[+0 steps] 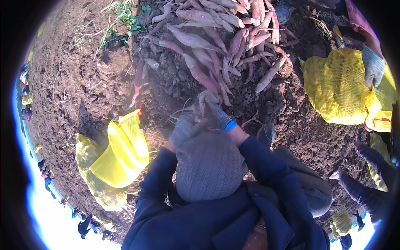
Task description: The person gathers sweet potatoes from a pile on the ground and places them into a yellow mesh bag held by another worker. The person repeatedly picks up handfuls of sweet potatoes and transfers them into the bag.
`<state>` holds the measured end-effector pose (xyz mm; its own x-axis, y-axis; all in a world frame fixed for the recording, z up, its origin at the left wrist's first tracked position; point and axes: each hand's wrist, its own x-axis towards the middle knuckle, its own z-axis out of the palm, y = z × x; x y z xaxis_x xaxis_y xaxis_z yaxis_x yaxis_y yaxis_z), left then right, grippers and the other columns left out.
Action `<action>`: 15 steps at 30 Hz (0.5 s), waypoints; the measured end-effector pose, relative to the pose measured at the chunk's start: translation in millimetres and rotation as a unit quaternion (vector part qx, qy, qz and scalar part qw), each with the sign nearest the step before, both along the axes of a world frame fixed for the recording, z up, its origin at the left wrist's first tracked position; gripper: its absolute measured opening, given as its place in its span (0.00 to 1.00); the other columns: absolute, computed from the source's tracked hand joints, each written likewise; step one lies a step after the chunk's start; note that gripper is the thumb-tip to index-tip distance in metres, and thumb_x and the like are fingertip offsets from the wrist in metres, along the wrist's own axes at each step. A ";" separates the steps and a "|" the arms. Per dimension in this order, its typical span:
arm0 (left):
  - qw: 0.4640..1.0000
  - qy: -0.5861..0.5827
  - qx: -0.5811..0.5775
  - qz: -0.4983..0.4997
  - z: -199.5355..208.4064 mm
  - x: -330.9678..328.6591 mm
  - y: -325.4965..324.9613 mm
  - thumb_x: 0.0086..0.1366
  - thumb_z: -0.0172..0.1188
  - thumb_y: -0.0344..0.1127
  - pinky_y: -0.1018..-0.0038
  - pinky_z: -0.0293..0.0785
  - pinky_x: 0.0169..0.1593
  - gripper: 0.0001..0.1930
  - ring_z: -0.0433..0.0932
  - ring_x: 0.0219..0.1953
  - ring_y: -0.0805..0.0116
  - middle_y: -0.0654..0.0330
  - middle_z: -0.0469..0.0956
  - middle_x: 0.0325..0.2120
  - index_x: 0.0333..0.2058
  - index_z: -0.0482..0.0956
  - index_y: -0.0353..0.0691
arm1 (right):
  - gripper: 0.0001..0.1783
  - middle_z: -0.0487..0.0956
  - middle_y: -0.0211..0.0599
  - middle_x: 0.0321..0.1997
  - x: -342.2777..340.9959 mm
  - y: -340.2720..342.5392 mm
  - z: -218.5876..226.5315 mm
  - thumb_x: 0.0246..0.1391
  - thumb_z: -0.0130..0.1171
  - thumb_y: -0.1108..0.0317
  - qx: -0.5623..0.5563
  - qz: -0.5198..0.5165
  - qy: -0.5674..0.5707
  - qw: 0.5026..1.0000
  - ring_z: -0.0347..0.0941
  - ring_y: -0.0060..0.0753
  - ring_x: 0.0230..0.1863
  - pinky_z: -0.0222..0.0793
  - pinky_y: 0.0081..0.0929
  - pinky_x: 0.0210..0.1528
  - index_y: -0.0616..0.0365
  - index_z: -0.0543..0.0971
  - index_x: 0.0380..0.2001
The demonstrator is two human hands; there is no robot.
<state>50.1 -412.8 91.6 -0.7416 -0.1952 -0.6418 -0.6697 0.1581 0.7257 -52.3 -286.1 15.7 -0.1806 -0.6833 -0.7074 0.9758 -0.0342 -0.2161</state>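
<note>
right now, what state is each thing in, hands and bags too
Sweet potatoes: loose, piled on soil
Left hand: gloved, at a dirt-covered clump, grip unclear
Right hand: gloved, at the same clump, grip unclear
Left yellow bag: creased, overlapping a paler mesh bag
Right yellow bag: under a co-worker's gloved hand

Sweet potatoes (193,40) glow pink-purple, soil (62,83) brown! Left glove (183,128) grey, right glove (218,113) grey, cuff (230,125) bright blue; sleeves (266,164) navy, mesh sacks (333,85) yellow

Farm field | brown soil (75,62) | heaped sweet potatoes (193,40) | mesh sacks (333,87)
</note>
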 end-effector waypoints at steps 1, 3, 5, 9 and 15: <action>0.999 -0.009 -0.012 -0.029 4.3 -2.3 3.8 0.65 0.59 0.47 0.62 0.75 0.42 0.20 0.82 0.36 0.61 0.49 0.83 0.33 0.44 0.82 0.33 | 0.26 0.80 0.36 0.43 4.9 5.1 -0.6 0.67 0.47 0.41 0.011 0.002 0.108 0.994 0.78 0.41 0.37 0.78 0.44 0.35 0.50 0.78 0.50; 0.996 0.031 -0.035 -0.075 7.9 -7.4 8.1 0.64 0.60 0.47 0.61 0.74 0.40 0.18 0.82 0.32 0.57 0.50 0.83 0.29 0.42 0.84 0.38 | 0.22 0.79 0.37 0.41 9.3 16.5 -2.6 0.67 0.50 0.46 -0.043 -0.068 0.147 0.986 0.77 0.40 0.39 0.76 0.41 0.40 0.53 0.77 0.48; 0.984 0.089 -0.076 -0.132 8.0 -11.0 6.7 0.61 0.63 0.47 0.61 0.75 0.40 0.16 0.82 0.32 0.52 0.49 0.82 0.28 0.41 0.85 0.43 | 0.20 0.78 0.36 0.41 7.0 26.7 -3.2 0.67 0.52 0.51 -0.152 -0.120 0.011 0.981 0.74 0.36 0.44 0.70 0.34 0.51 0.57 0.75 0.48; 0.918 0.145 -0.155 -0.336 3.7 -24.6 -2.4 0.57 0.65 0.47 0.61 0.77 0.41 0.17 0.82 0.32 0.49 0.49 0.83 0.31 0.41 0.86 0.44 | 0.17 0.75 0.32 0.36 -8.6 35.2 8.7 0.69 0.49 0.50 -0.265 -0.167 -0.093 0.945 0.73 0.35 0.40 0.74 0.34 0.43 0.50 0.72 0.47; 0.850 -0.011 -0.252 -0.463 -0.3 -26.8 16.1 0.65 0.58 0.49 0.61 0.77 0.45 0.15 0.83 0.35 0.53 0.53 0.83 0.31 0.43 0.84 0.49 | 0.13 0.71 0.33 0.33 -23.0 32.7 34.1 0.67 0.49 0.47 0.038 -0.273 -0.145 0.950 0.69 0.34 0.32 0.70 0.35 0.33 0.36 0.71 0.48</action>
